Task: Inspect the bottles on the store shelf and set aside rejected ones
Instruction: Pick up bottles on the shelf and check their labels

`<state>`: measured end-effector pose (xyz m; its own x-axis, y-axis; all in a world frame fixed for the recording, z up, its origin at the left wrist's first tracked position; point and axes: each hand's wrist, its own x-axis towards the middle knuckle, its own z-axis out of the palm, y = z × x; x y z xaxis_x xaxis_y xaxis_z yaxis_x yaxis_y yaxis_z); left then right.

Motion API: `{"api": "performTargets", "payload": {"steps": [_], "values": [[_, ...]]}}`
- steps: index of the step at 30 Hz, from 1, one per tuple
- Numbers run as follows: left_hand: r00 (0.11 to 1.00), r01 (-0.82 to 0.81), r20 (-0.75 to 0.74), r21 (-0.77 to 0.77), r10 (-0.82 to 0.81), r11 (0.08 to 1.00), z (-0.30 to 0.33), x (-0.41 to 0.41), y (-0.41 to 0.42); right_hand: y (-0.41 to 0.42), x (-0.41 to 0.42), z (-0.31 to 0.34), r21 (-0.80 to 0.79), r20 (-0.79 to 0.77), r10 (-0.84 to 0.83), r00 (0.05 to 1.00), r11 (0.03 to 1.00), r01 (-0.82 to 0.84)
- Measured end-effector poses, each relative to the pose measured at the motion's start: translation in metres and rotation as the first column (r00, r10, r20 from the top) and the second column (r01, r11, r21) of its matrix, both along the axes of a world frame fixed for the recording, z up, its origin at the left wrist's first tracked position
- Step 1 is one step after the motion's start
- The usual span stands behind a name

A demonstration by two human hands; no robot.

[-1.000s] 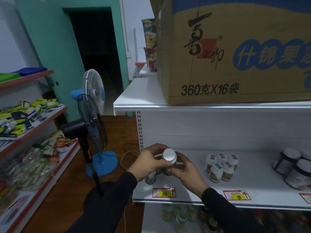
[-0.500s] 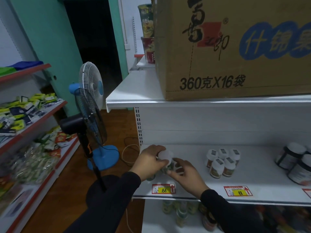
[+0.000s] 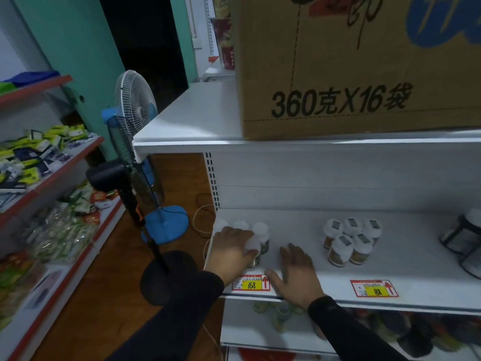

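We see two bare hands, left hand [image 3: 230, 252] and right hand [image 3: 296, 274], no gloves, no rings visible. We note long, close-fitting black fabric sleeves [image 3: 346, 332] on both arms, ending at wrists, plain, unmarked, smooth cuffs.

White-capped bottles [image 3: 260, 237] stand upright at shelf [image 3: 312, 230] left end; five [image 3: 348, 241] clustered midway.
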<state>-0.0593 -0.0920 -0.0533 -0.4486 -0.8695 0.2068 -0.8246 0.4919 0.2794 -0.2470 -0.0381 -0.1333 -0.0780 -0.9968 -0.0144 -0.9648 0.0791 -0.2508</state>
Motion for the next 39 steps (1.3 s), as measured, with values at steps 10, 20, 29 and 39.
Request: {"api": "performTargets", "payload": {"steps": [10,20,29,39], "values": [[0.999,-0.01,-0.049,0.006,0.01,1.0,-0.002,0.001,-0.002,-0.001,0.003,-0.005,0.048,-0.037,-0.017,0.999,0.999,0.019],[0.873,-0.34,-0.245,0.317,0.422,0.886,0.018,0.028,-0.037,-0.002,0.004,-0.007,0.103,-0.031,-0.033,0.999,0.994,0.036],[0.816,-0.357,-0.248,0.494,0.522,0.793,0.006,0.023,-0.05,-0.003,0.003,-0.013,0.104,-0.067,-0.029,0.997,0.994,0.035],[0.774,-0.407,-0.344,0.371,0.531,0.834,0.024,0.026,-0.047,-0.002,0.001,0.001,0.101,-0.019,-0.005,1.0,0.995,0.007]]}}
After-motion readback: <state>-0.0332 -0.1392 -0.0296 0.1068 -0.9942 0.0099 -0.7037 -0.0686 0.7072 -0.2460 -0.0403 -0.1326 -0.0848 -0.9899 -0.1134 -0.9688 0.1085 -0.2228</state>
